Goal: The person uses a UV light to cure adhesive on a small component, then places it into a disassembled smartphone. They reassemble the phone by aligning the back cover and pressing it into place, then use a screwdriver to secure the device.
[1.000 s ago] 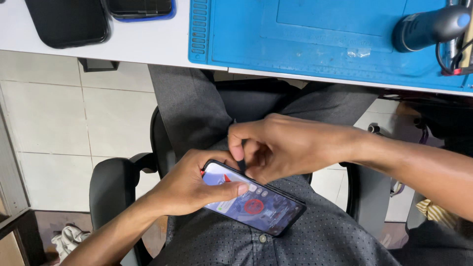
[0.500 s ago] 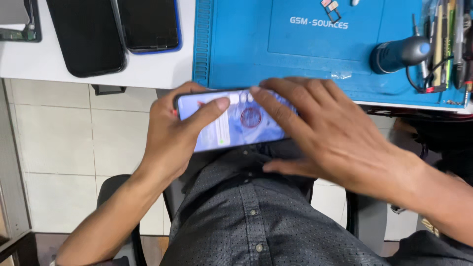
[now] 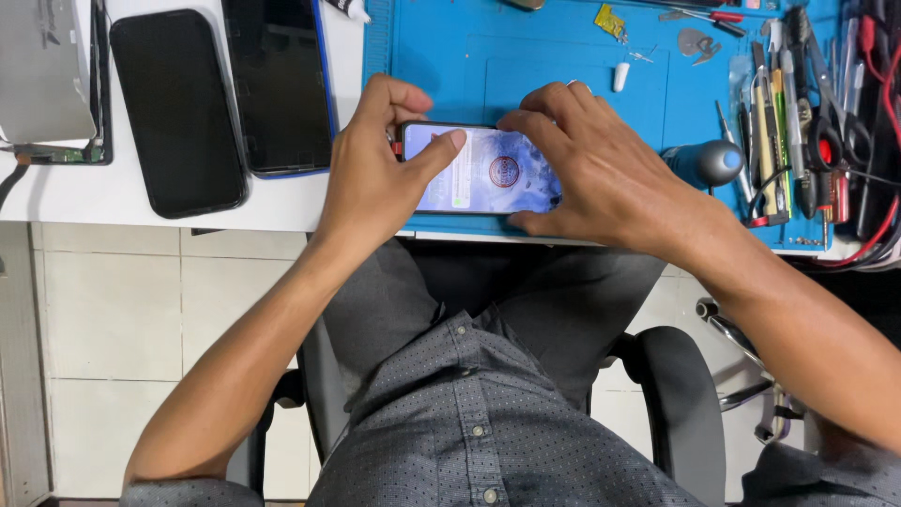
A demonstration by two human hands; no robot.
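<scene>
Both hands grip the lit phone, left hand thumb on its screen, right hand fingers around its far end | phone now lies on blue mat, moved up from my lap | dark phones left of mat.

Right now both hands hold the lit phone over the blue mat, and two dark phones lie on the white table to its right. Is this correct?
Not quite: the head view shows the two dark phones on the white table to the left of the lit phone, not right. The rest stands.
</scene>
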